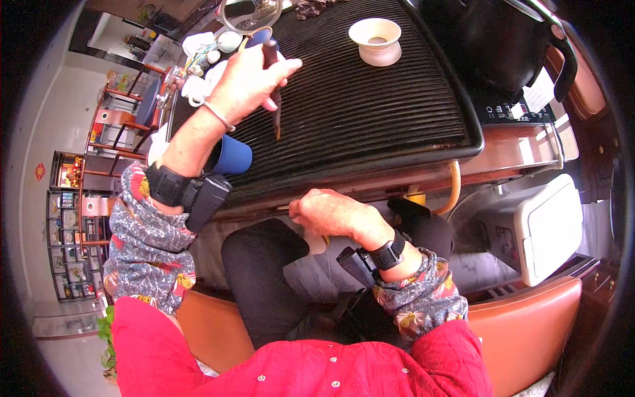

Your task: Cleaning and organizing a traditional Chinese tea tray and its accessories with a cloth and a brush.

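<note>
My left hand (254, 79) is closed on a slim dark wooden tea tool (274, 116) over a ribbed black tea tray (357, 112). A blue cup (233, 155) is beside my left forearm, and another blue cup (262, 35) sits beyond the hand, near small white cups (197, 87). My right hand (331, 215) is low at the tray's near side, over my lap, with curled fingers; what they hold, if anything, is hidden. A pale strainer holder (375, 53) stands at the tray's back right.
A black kettle (496, 46) stands on a control base at the right, above a white lidded bin (549, 225). A yellow hose (455, 185) hangs below the tray. Brown leather seat (522, 331) surrounds me; wooden shelves (119, 119) are at left.
</note>
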A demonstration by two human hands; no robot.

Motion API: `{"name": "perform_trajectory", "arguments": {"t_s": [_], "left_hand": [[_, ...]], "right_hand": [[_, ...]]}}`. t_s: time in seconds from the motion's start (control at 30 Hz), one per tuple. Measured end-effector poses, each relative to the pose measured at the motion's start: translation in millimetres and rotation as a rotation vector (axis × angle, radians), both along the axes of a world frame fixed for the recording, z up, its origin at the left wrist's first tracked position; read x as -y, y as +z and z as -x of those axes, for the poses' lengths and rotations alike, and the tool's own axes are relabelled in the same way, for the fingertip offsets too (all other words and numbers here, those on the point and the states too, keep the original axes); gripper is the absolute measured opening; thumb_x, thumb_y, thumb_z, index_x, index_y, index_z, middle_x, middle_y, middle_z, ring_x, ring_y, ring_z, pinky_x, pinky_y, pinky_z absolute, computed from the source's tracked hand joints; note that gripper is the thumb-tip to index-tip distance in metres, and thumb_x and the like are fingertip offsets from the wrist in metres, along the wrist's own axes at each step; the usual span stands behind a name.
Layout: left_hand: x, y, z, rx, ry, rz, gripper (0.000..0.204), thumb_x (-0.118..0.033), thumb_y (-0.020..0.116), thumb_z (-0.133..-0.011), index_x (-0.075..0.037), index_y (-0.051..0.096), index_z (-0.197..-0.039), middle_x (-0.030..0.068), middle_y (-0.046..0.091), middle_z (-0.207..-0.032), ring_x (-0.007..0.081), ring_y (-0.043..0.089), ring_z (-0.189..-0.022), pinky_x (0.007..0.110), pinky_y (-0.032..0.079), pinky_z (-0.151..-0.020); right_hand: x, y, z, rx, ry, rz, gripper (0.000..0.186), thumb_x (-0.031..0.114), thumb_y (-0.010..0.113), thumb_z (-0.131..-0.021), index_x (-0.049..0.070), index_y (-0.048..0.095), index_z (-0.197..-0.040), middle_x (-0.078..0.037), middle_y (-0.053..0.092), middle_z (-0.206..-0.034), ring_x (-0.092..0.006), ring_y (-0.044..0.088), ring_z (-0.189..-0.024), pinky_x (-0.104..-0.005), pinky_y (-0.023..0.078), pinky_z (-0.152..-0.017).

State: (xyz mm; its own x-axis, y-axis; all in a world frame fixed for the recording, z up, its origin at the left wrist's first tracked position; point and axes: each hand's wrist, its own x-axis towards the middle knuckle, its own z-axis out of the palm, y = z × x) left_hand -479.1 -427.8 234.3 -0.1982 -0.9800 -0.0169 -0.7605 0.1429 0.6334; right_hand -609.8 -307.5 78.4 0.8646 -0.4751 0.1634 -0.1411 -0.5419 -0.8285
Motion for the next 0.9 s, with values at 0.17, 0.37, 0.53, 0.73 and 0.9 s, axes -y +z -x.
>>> {"name": "perform_trajectory", "arguments": {"t_s": [0.17,0.37,0.53,0.73,0.9], "left_hand": [[-2.7,1.6,25.2,-0.146,-0.026,0.003,0.033,-0.032,0.067,-0.090,0.001,0.062,-0.083,0.0060,0.062,-0.073,0.0121,0.062,-0.059,0.024,0.055,-0.048],[6.2,3.0,44.3,-0.422,-0.075,-0.050,0.035,-0.032,0.068,-0.090,0.002,0.063,-0.096,0.0111,0.066,-0.085,0.0175,0.068,-0.072,0.028,0.061,-0.061],[-8.0,24.5,30.6,-0.292,-0.043,0.024,0.034,-0.032,0.070,-0.088,0.002,0.063,-0.090,0.0079,0.064,-0.078,0.0141,0.064,-0.063,0.024,0.057,-0.052],[-19.5,14.6,28.7,0.014,-0.047,-0.064,0.032,-0.031,0.069,-0.089,-0.001,0.061,-0.083,0.0030,0.060,-0.071,0.0087,0.058,-0.055,0.023,0.052,-0.046],[-16.2,3.4,59.8,-0.077,-0.154,-0.073,0.028,-0.030,0.065,-0.092,-0.003,0.061,-0.087,0.0044,0.061,-0.078,0.0109,0.061,-0.061,0.021,0.053,-0.051]], "right_hand": [[0.5,3.3,-2.4,-0.047,0.028,-0.010,0.019,0.012,0.060,-0.083,0.000,0.066,-0.097,-0.021,0.068,-0.092,-0.0377,0.065,-0.091,-0.0431,0.052,-0.078],[-2.1,-5.5,-3.6,0.075,-0.039,-0.046,0.013,0.013,0.062,-0.081,0.001,0.067,-0.081,-0.021,0.067,-0.084,-0.0388,0.066,-0.087,-0.0457,0.052,-0.074],[-0.7,-0.1,-1.1,0.008,0.010,-0.016,0.017,0.012,0.059,-0.084,-0.001,0.065,-0.093,-0.022,0.067,-0.087,-0.0385,0.065,-0.089,-0.0440,0.051,-0.076],[-0.8,-1.9,0.3,-0.020,-0.009,-0.025,0.018,0.013,0.059,-0.083,-0.001,0.064,-0.093,-0.022,0.066,-0.087,-0.0388,0.064,-0.088,-0.0437,0.051,-0.075],[-0.7,-11.4,-5.2,0.040,-0.003,-0.008,0.018,0.013,0.059,-0.083,-0.001,0.064,-0.093,-0.023,0.066,-0.089,-0.0391,0.064,-0.089,-0.0445,0.051,-0.076]]}}
